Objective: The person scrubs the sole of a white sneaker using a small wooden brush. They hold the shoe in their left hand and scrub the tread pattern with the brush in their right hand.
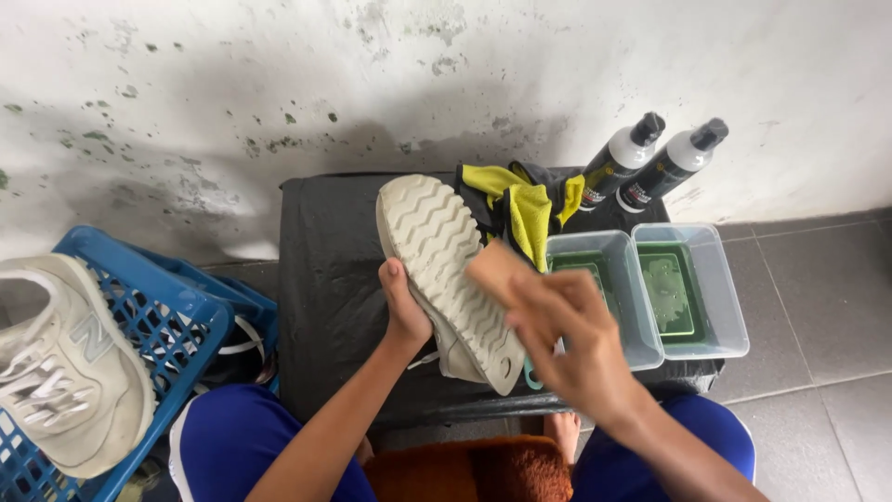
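A: Nearest, the right hand (581,339) is closed round a wooden brush (497,268), pressed against the sole.

B: And the shoe (446,270)?

A: Held sole-up over the black table (325,270). The left hand (404,307) wraps its edge at mid-length, thumb on the tread. It looks light, I'd judge; the rubber sole stiff, the upper soft, so the midsole rim is the firm place to hold. Probably slippery when wet.

B: Beyond?

A: Two clear tubs (692,293) of green liquid just right, a yellow cloth (525,209) behind the shoe, two spray bottles (650,158) by the wall. Left, another shoe (65,363) rests on a blue crate (177,316).
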